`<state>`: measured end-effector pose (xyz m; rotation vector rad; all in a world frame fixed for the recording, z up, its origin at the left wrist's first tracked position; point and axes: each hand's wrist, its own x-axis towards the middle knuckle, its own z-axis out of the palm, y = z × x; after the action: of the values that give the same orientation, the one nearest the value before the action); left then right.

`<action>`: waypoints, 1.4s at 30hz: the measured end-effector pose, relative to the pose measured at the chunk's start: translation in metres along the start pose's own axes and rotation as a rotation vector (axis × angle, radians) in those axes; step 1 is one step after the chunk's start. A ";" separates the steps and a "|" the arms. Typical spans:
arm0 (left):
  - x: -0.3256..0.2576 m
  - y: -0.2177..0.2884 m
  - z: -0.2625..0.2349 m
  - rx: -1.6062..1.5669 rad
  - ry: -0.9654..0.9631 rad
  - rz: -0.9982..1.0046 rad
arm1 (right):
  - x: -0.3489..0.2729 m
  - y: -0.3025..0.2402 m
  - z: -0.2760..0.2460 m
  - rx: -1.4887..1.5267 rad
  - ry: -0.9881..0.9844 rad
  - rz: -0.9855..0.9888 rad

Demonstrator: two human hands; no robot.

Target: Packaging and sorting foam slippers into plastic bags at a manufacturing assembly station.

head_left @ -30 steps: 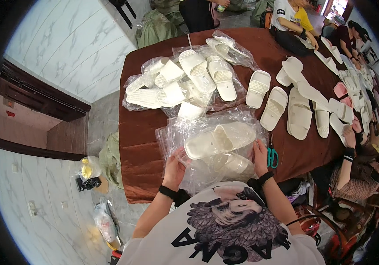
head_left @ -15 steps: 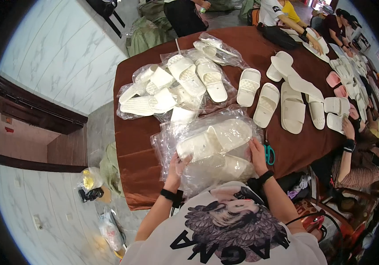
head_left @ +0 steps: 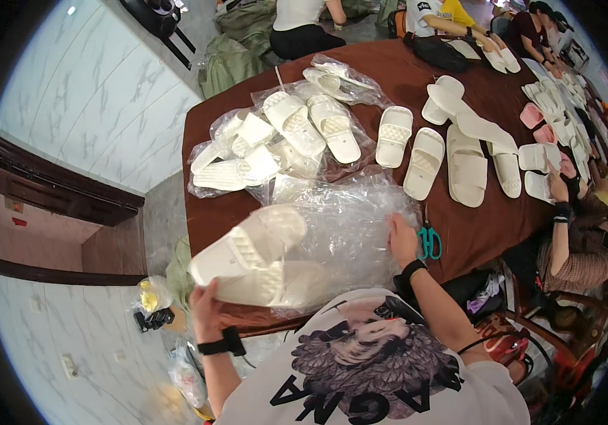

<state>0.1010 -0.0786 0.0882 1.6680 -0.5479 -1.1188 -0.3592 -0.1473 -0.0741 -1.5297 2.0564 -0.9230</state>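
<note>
A pair of white slippers (head_left: pixel 237 253) is raised at the table's front left, tilted, the upper one overlapping the lower. Clear film seems to cover their right part. My left hand (head_left: pixel 207 310) is closed on the heel end, thumb against the lower slipper. Flat clear plastic bags (head_left: pixel 350 227) lie in a layer before me. At their right edge rests my right hand (head_left: pixel 403 239), fingers loosely bent and touching the plastic, with nothing visibly gripped. Teal-handled scissors (head_left: pixel 429 242) lie just right of it.
Bagged white slippers (head_left: pixel 293 124) are heaped at the back left of the brown-covered table (head_left: pixel 208 212). Several loose white slippers (head_left: pixel 424 164) stand to the right. A co-worker's hand (head_left: pixel 558 185) touches slippers at the far right. More people work along the table.
My left hand has carried the slippers left and toward me, off the bag layer. The right hand has stayed near the bags' right edge, shifting slightly left and no longer holding the slippers' side.
</note>
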 end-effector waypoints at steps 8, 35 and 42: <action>-0.066 0.109 -0.029 -0.146 0.109 0.404 | 0.003 -0.001 0.004 -0.240 -0.042 0.036; -0.033 -0.093 0.213 0.304 -0.450 0.129 | -0.032 0.028 -0.099 -0.531 -0.139 -0.156; -0.022 -0.103 0.230 0.452 -0.539 0.047 | -0.026 0.043 -0.119 -0.241 -0.230 -0.013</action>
<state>-0.1258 -0.1342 -0.0102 1.7038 -1.2522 -1.4959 -0.4594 -0.0836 -0.0237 -1.6837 2.0475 -0.4887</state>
